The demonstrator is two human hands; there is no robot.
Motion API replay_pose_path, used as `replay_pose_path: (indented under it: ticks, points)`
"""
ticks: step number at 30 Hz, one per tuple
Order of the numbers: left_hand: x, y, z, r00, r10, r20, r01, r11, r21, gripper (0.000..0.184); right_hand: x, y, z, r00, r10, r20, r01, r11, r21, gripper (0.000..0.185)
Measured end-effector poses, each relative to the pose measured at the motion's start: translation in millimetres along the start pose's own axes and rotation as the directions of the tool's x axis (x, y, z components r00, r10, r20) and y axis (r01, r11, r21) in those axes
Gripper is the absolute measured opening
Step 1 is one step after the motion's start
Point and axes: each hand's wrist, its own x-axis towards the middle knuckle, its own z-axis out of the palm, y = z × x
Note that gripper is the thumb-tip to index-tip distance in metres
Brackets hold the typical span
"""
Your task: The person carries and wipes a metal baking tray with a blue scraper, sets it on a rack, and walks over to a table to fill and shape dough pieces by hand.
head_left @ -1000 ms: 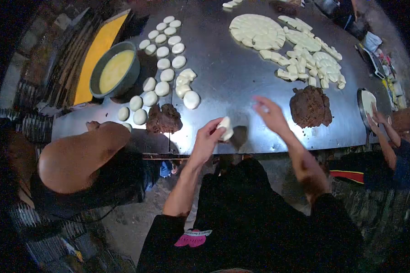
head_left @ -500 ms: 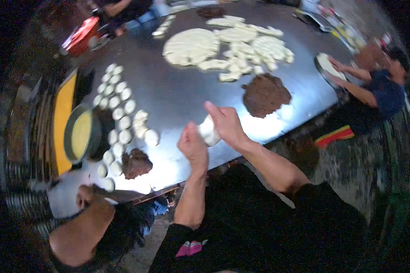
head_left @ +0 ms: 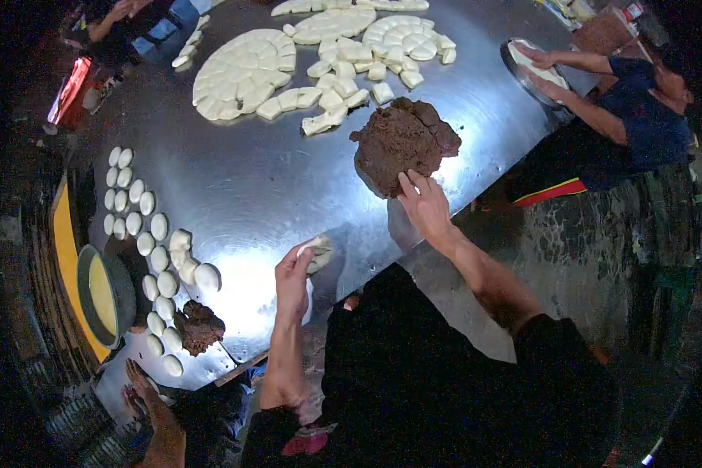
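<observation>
My left hand (head_left: 292,282) pinches a flattened piece of white dough (head_left: 320,256) between thumb and fingers, held over the near edge of the metal table. My right hand (head_left: 427,212) reaches forward, its fingers bent into the near edge of a large mound of dark brown paste (head_left: 402,142). How much paste is between those fingers is hidden. Beyond the mound lie cut dough pieces (head_left: 353,51) and a big round of dough scored into segments (head_left: 246,74).
Rows of small dough balls (head_left: 159,227) lie at the left beside a smaller brown paste heap (head_left: 198,326) and a bowl of yellow liquid (head_left: 101,296). A co-worker's hands (head_left: 550,70) press dough in a round pan (head_left: 515,54) at the right. Another person's hand (head_left: 142,388) is at lower left.
My hands have parted. The left keeps the dough, now flattened; the right has moved forward to the brown paste. The camera view has shifted, and the lower-left person's hand has moved.
</observation>
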Motion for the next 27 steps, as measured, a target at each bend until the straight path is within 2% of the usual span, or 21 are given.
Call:
replay_pose_path:
  ticks: [1,3,5,7,8,9,10,11,12,13,14,15,17,18,19,21,22,23,25,26,27]
  points:
    - [2.3,-1.6,-1.9,1.000,-0.010,0.003,0.011,0.996,-0.093,0.026,-4.5,6.9,14.9,0.999,-0.046,-0.012,0.046,0.999,-0.029,0.039]
    - [4.6,1.2,-1.1,1.000,0.009,-0.013,-0.010,0.997,-0.076,0.027,-6.6,7.2,22.1,0.999,-0.023,0.037,0.023,1.000,-0.011,0.036]
    - [9.0,5.5,6.5,0.993,-0.007,-0.116,0.009,1.000,0.015,0.029,-9.3,8.1,19.3,0.997,0.003,0.079,-0.003,1.000,-0.002,0.033]
    - [14.3,4.7,12.9,0.995,-0.025,-0.098,0.013,0.992,-0.122,0.036,-2.4,16.1,9.5,0.949,0.046,0.311,-0.064,0.997,0.050,0.026]
    - [17.4,1.9,13.5,0.997,-0.020,-0.079,0.009,0.990,-0.143,0.036,-0.3,22.6,10.1,0.879,0.134,0.457,-0.170,0.985,0.036,0.021]
    - [19.1,1.7,15.5,0.997,-0.015,-0.071,0.003,0.985,-0.170,0.036,6.8,20.2,-1.1,0.886,0.111,0.450,-0.147,0.988,0.045,0.021]
    - [17.9,1.5,18.2,0.994,-0.074,-0.083,0.063,0.990,-0.128,0.035,8.7,15.0,-15.5,0.802,0.229,0.553,-0.471,0.810,0.349,0.021]
    - [15.5,2.0,22.5,0.995,-0.065,-0.078,0.053,0.987,-0.149,0.031,16.5,3.6,-34.5,0.672,0.261,0.693,-0.720,0.447,0.530,0.021]
    - [14.8,-2.5,27.7,0.993,-0.065,-0.094,0.049,0.985,-0.164,0.031,33.7,-20.7,-59.0,0.606,0.203,0.769,-0.783,0.323,0.532,0.020]
    - [14.6,-6.5,33.2,0.993,-0.059,-0.103,0.041,0.984,-0.175,0.030,34.8,-40.2,-54.1,0.614,0.177,0.769,-0.774,0.330,0.541,0.020]
    - [11.1,-4.5,38.4,0.994,-0.075,-0.084,0.053,0.969,-0.243,0.029,34.1,-59.3,-50.7,0.797,0.113,0.594,-0.561,0.504,0.657,0.019]
    - [7.8,-0.9,44.5,0.994,-0.087,-0.059,0.064,0.949,-0.308,0.028,35.1,-78.5,-50.2,0.923,0.008,0.384,-0.299,0.642,0.706,0.019]
    - [2.2,7.0,52.5,0.994,0.054,-0.092,-0.084,0.929,-0.359,0.027,43.7,-120.0,-58.8,0.979,-0.062,0.193,-0.083,0.746,0.661,0.019]
    - [-2.0,15.9,46.7,0.989,0.070,-0.127,-0.111,0.929,-0.353,0.027,46.5,-128.9,-62.7,0.969,-0.111,0.222,-0.083,0.699,0.711,0.028]
    - [-5.2,24.2,38.6,0.982,0.088,-0.164,-0.140,0.928,-0.345,0.027,43.5,-140.9,-63.5,0.968,-0.139,0.210,-0.059,0.686,0.726,0.028]
    - [-10.1,32.1,24.4,0.968,0.142,-0.207,-0.203,0.927,-0.316,0.027,29.6,-165.8,-65.7,0.988,-0.029,0.151,-0.120,0.471,0.874,0.044]
    - [-15.5,31.9,17.6,0.962,0.164,-0.219,-0.225,0.930,-0.292,0.028,20.2,-175.4,-59.3,0.987,-0.157,0.017,0.088,0.638,0.765,0.055]
    - [-18.7,25.2,6.9,0.957,0.166,-0.238,-0.233,0.928,-0.291,0.028,17.4,-179.4,-57.1,0.985,-0.172,0.020,0.094,0.628,0.773,0.055]
    - [-18.4,11.7,-15.4,0.963,0.175,-0.203,-0.234,0.920,-0.316,0.025,30.4,-174.5,-51.6,0.914,-0.229,0.335,-0.196,0.474,0.859,0.047]
    - [-32.3,26.4,-9.0,0.966,0.160,-0.203,-0.228,0.895,-0.383,0.025,46.2,-172.7,-67.9,0.833,-0.140,0.535,-0.469,0.334,0.818,0.043]
    - [-38.7,29.6,-10.0,0.964,0.171,-0.204,-0.238,0.895,-0.378,0.025,53.4,-169.8,-62.4,0.907,-0.086,0.412,-0.343,0.416,0.842,0.043]
